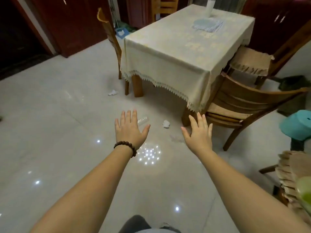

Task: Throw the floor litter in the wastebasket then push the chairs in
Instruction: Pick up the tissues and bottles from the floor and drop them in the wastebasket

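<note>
- Both hands are spread flat and empty at frame centre: left hand (130, 127), right hand (199, 133).
- A clear plastic bottle (143, 119) lies on the floor just beyond the left hand.
- Crumpled tissues (166, 123) (113, 93) lie near the cloth-covered surface (181, 46).
- A wooden chair (239, 105) stands pulled out at right.

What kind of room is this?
Probably a dining room in a home: a table with a lace-edged cloth, wooden chairs around it, and shiny floor tiles with bits of crumpled paper dropped on them.
</note>
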A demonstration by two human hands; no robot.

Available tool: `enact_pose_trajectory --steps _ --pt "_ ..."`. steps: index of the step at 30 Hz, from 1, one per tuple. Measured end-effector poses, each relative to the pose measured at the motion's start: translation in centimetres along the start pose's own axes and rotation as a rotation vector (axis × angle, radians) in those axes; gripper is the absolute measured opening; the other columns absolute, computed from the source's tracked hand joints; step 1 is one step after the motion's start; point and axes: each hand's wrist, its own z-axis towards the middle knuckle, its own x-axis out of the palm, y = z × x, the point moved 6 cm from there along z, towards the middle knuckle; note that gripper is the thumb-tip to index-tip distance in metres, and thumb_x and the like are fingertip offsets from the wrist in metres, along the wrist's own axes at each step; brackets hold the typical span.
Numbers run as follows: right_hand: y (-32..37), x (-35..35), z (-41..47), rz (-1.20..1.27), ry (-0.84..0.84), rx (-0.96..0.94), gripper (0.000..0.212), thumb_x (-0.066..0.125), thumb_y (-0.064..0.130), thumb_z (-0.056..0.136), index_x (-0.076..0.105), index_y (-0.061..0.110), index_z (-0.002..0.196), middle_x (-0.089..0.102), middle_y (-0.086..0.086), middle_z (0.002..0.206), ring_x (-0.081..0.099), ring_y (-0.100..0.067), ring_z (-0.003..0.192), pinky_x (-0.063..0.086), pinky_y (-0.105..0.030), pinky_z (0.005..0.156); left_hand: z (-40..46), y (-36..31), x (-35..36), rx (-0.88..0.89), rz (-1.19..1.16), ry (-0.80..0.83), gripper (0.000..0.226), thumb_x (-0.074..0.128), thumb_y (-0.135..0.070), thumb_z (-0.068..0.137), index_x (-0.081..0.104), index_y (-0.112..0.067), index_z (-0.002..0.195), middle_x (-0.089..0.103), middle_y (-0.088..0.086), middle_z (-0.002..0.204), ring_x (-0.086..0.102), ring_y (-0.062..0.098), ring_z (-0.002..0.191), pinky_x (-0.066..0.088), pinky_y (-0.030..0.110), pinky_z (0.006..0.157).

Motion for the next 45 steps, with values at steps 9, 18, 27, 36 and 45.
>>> enact_pose_trajectory --steps 9,18,27,36,45 --pt "-3.7 3.3 5.5 -0.035 0.010 0.074 0.059 0.041 0.047 0.093 0.028 0.021 0.145 0.012 -0.007 0.157 -0.003 -0.020 0.144 -0.004 -0.048 0.115 6.0 -2.0 5.0 0.045 0.046 0.081 0.079 0.028 -0.064 0.089 0.006 -0.018 0.150 0.012 0.005 0.158 0.002 0.023 0.146 0.007 0.049 0.118" --pt "-5.7 10.9 17.7 -0.053 0.046 0.277 0.058 0.043 0.046 0.093 0.029 0.022 0.144 0.013 -0.007 0.157 -0.002 -0.020 0.144 -0.005 -0.047 0.115 22.0 -2.4 12.4 0.139 0.061 0.231 0.077 0.028 -0.064 0.090 0.005 -0.020 0.150 0.010 0.005 0.159 0.000 0.025 0.146 0.003 0.048 0.118" --pt "-6.3 17.5 29.0 0.045 0.029 0.556 0.057 0.049 0.041 0.091 0.034 0.019 0.142 0.019 -0.011 0.155 0.004 -0.023 0.144 0.001 -0.049 0.115 37.2 -1.6 19.2 0.287 0.111 0.408 0.075 0.030 -0.062 0.090 0.012 -0.020 0.149 0.016 0.005 0.158 0.005 0.025 0.146 0.005 0.047 0.117" --pt "-13.1 26.0 32.4 0.048 0.084 0.714 0.056 0.044 0.043 0.093 0.032 0.021 0.143 0.019 -0.011 0.155 0.006 -0.024 0.144 0.006 -0.048 0.116 41.7 -3.6 30.3 0.394 0.175 0.548 0.076 0.023 -0.064 0.089 0.010 -0.019 0.150 0.015 0.006 0.158 0.005 0.025 0.146 0.008 0.046 0.118" --pt "-25.9 49.5 31.8 0.007 0.278 0.773 0.065 0.039 0.057 0.090 0.025 0.025 0.145 0.011 -0.008 0.157 0.001 -0.026 0.144 0.001 -0.047 0.116 43.7 -2.0 55.5 0.436 0.229 0.657 0.074 0.026 -0.062 0.090 0.012 -0.019 0.149 0.018 0.006 0.157 0.007 0.025 0.145 0.011 0.047 0.118"
